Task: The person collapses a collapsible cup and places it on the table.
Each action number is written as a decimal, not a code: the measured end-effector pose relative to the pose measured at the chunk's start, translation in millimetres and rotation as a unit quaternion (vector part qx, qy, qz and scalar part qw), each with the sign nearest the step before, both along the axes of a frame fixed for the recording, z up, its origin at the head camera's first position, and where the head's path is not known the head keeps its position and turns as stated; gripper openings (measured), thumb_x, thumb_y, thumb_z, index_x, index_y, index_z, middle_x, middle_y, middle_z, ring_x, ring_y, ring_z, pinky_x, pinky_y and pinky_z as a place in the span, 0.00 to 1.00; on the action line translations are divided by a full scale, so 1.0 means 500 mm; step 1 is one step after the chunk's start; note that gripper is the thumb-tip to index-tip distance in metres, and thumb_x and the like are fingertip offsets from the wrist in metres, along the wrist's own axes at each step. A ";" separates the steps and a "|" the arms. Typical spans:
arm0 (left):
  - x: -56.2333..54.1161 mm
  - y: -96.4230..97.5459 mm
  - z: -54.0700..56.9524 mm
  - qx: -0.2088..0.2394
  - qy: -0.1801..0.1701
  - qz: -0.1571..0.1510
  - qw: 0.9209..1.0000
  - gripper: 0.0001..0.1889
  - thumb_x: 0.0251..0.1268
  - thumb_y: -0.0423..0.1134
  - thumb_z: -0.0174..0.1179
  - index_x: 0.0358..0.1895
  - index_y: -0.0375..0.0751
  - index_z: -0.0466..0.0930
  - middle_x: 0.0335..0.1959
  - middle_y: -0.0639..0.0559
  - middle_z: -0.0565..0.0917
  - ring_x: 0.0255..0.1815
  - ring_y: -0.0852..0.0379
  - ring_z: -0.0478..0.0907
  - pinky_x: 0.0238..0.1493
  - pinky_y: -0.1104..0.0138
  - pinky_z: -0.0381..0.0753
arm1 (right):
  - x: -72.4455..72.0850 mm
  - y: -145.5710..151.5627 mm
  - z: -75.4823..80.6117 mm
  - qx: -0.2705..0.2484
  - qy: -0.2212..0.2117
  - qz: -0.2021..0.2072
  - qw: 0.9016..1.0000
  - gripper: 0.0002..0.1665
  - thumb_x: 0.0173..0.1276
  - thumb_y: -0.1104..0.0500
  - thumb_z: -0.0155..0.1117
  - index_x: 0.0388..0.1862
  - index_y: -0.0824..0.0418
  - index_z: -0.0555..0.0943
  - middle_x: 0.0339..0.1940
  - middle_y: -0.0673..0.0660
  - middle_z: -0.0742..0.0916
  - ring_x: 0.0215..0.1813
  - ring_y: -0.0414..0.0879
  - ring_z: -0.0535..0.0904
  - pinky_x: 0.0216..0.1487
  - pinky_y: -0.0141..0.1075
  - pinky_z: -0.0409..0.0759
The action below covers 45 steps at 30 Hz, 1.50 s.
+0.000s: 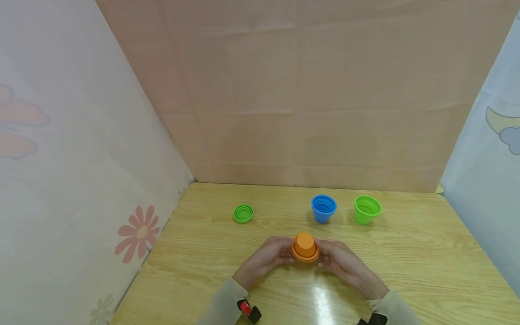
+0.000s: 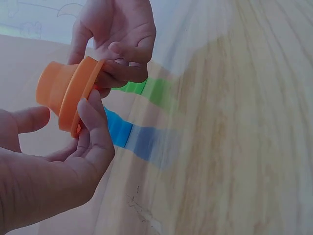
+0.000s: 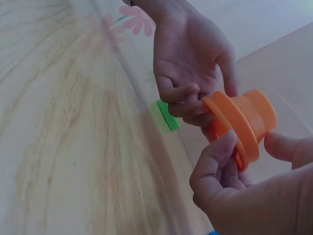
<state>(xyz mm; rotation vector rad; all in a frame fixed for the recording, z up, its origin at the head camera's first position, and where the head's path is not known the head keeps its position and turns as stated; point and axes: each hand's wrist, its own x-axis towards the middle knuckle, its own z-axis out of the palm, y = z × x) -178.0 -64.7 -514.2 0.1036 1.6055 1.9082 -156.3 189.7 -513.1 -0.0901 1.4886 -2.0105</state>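
Both hands hold an orange collapsible cup (image 1: 305, 246) between them, its base facing up and its rim down. The cup is partly folded: a narrow base section stands out of the wider rings. From the left side, my left hand (image 1: 269, 259) grips the rim, its fingers curled under the edge in the left wrist view. My right hand (image 1: 345, 264) pinches the opposite side of the rim, fingertips (image 3: 225, 142) at the edge in the right wrist view. The cup's inside is hidden.
Behind the hands stand an extended blue cup (image 1: 323, 209) and an extended green cup (image 1: 367, 210). A flattened green cup (image 1: 243, 213) lies farther left on the wooden table (image 1: 195, 266). A brown sheet (image 1: 300, 113) rises behind the table, with patterned cloths at both sides.
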 end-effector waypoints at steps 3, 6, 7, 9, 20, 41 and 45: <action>0.001 0.003 0.002 -0.021 0.005 -0.003 1.000 0.20 0.82 0.44 0.55 0.60 0.31 0.83 0.43 0.53 0.87 0.41 0.60 0.83 0.43 0.72 0.85 | 0.000 -0.006 0.002 -0.003 -0.007 0.004 1.000 0.16 0.86 0.49 0.52 0.55 0.50 0.87 0.43 0.44 0.90 0.43 0.36 0.81 0.46 0.28 0.83; 0.000 0.005 -0.002 -0.025 0.007 -0.003 1.000 0.20 0.83 0.44 0.53 0.61 0.31 0.84 0.43 0.52 0.88 0.40 0.61 0.83 0.41 0.72 0.85 | -0.001 -0.013 0.007 -0.005 -0.012 -0.001 1.000 0.15 0.85 0.50 0.54 0.53 0.51 0.87 0.42 0.44 0.90 0.42 0.36 0.81 0.45 0.28 0.82; 0.000 0.005 -0.004 -0.024 0.008 -0.002 1.000 0.20 0.83 0.44 0.53 0.61 0.31 0.84 0.42 0.52 0.88 0.40 0.61 0.83 0.41 0.72 0.85 | -0.002 -0.015 0.009 -0.005 -0.012 -0.002 1.000 0.15 0.85 0.50 0.54 0.52 0.52 0.87 0.42 0.44 0.90 0.42 0.36 0.81 0.44 0.27 0.81; -0.001 0.005 -0.007 -0.022 0.010 -0.002 1.000 0.20 0.84 0.43 0.51 0.60 0.31 0.84 0.41 0.53 0.88 0.39 0.61 0.83 0.41 0.72 0.85 | -0.003 -0.018 0.012 -0.002 -0.010 -0.003 1.000 0.14 0.85 0.51 0.55 0.51 0.53 0.86 0.42 0.44 0.89 0.42 0.36 0.81 0.44 0.27 0.81; -0.003 0.006 -0.023 -0.046 0.020 -0.022 0.998 0.22 0.84 0.49 0.51 0.57 0.34 0.86 0.36 0.56 0.86 0.35 0.61 0.79 0.38 0.73 0.82 | -0.001 -0.035 0.019 0.084 0.032 -0.022 0.996 0.10 0.81 0.56 0.59 0.43 0.59 0.85 0.38 0.45 0.89 0.40 0.37 0.84 0.45 0.31 0.85; -0.002 0.013 -0.014 -0.081 0.019 -0.038 0.996 0.19 0.77 0.49 0.56 0.50 0.35 0.87 0.32 0.55 0.85 0.30 0.61 0.79 0.33 0.73 0.80 | 0.008 -0.034 0.023 0.218 0.146 -0.055 0.963 0.14 0.71 0.65 0.63 0.47 0.78 0.84 0.27 0.48 0.83 0.30 0.37 0.77 0.32 0.29 0.80; -0.002 0.011 -0.013 -0.087 0.021 -0.042 0.995 0.17 0.76 0.46 0.57 0.49 0.34 0.88 0.33 0.55 0.85 0.30 0.60 0.79 0.32 0.73 0.80 | 0.009 -0.033 0.022 0.220 0.147 -0.050 0.963 0.14 0.70 0.65 0.63 0.46 0.77 0.85 0.27 0.48 0.82 0.29 0.37 0.75 0.31 0.28 0.78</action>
